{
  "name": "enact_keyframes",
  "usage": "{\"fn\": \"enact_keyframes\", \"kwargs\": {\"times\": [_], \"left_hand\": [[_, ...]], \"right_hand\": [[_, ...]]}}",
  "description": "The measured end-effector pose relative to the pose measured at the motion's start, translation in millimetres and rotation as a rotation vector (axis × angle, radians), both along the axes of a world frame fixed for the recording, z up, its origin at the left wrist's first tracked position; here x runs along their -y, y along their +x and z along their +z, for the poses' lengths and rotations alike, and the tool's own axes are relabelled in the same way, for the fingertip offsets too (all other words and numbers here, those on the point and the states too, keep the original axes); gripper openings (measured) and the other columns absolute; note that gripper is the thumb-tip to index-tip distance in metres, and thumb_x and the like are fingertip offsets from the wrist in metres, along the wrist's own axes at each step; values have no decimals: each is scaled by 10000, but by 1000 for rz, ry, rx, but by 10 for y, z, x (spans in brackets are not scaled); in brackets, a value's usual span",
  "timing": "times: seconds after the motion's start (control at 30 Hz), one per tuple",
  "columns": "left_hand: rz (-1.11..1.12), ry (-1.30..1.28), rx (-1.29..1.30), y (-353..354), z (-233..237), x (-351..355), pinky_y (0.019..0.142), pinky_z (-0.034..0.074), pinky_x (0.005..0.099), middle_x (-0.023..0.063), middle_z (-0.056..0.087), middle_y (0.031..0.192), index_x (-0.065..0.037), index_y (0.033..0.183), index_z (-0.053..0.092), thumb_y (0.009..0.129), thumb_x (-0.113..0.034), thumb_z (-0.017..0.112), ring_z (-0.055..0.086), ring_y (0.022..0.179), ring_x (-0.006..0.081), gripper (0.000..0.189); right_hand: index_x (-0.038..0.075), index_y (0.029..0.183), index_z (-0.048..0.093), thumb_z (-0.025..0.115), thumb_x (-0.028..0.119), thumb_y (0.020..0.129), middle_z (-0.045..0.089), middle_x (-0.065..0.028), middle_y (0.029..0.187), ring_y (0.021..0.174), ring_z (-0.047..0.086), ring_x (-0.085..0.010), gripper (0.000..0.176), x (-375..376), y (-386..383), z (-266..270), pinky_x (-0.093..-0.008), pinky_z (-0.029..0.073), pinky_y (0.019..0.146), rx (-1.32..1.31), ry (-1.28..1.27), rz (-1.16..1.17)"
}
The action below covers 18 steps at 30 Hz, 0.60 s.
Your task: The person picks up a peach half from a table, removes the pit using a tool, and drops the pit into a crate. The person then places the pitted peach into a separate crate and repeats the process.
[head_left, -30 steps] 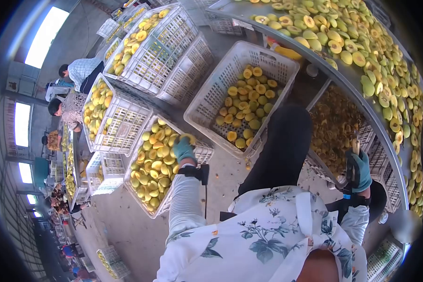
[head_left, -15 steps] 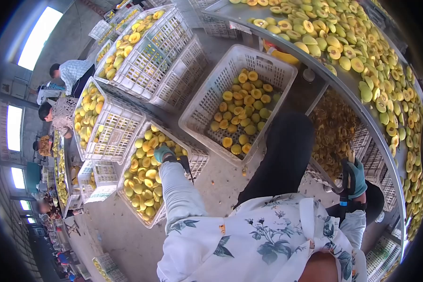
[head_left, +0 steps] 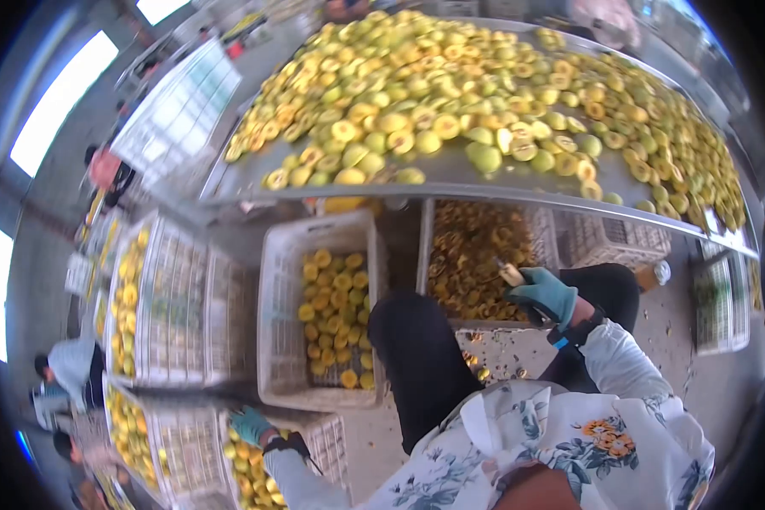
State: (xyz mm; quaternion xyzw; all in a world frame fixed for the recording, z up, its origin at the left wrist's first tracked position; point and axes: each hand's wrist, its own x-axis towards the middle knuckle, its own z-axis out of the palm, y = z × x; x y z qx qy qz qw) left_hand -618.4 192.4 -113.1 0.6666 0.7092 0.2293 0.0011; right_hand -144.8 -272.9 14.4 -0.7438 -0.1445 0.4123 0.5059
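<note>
My left hand (head_left: 251, 426), in a teal glove, is at the upper edge of a crate of yellow-green halved stone fruit (head_left: 253, 467). Its fingers look stretched out, and I make out no fruit in them. My right hand (head_left: 546, 293), also gloved, is closed round a small tool with a light wooden handle (head_left: 511, 274). The tool's tip is narrow and blurred. Below that hand stands a crate filled with brown pieces (head_left: 467, 246), perhaps pits. Another white crate (head_left: 272, 340) between the hands holds loose halved fruit (head_left: 336, 310).
A metal table (head_left: 450, 176) heaped with cut fruit (head_left: 450, 93) spans the space ahead. Stacked fruit crates (head_left: 174, 297) stand at the left. More crates (head_left: 612, 238) sit under the table. Several people work at the far left; a person (head_left: 603, 19) is across the table.
My view has swung right towards the table. The left hand stays by the fruit crate at the left, its fingers lifted somewhat. The right hand, still with the tool, now shows over the brown pieces.
</note>
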Motion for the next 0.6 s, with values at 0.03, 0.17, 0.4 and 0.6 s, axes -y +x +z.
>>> {"fn": "enact_keyframes", "kwargs": {"times": [0.03,0.17,0.4,0.6], "left_hand": [[-86,20,55,384,205,-118,916,468,397,229,587,1198,31,1250,525,890,-193,539,585,1074,342,425],[-592,45,489,2257,1155,151,882,483,380,219,602,1157,40,1215,552,886,-136,577,606,1019,320,374],[-1265,144,335,5172,1443,535,931,450,408,247,569,1195,4,1251,530,852,-209,630,555,1094,360,463],[-1203,-64,26,6901,1404,565,1029,368,451,272,431,1364,-98,1392,414,744,-524,667,420,1263,400,816]], "right_hand": [[-14,962,578,677,192,814,534,-25,620,448,528,-122,272,-16,40,32,-274,402,381,37,0,3],[-17,1010,573,679,194,818,551,-30,642,466,528,-117,305,-43,209,385,-276,425,403,27,17,42],[4,1045,598,693,198,812,590,-32,680,535,573,-110,317,102,382,-1,-272,464,454,48,138,-95],[-29,1096,579,658,408,813,646,-155,816,704,640,-253,526,223,426,224,-363,494,628,157,-12,46]]}}
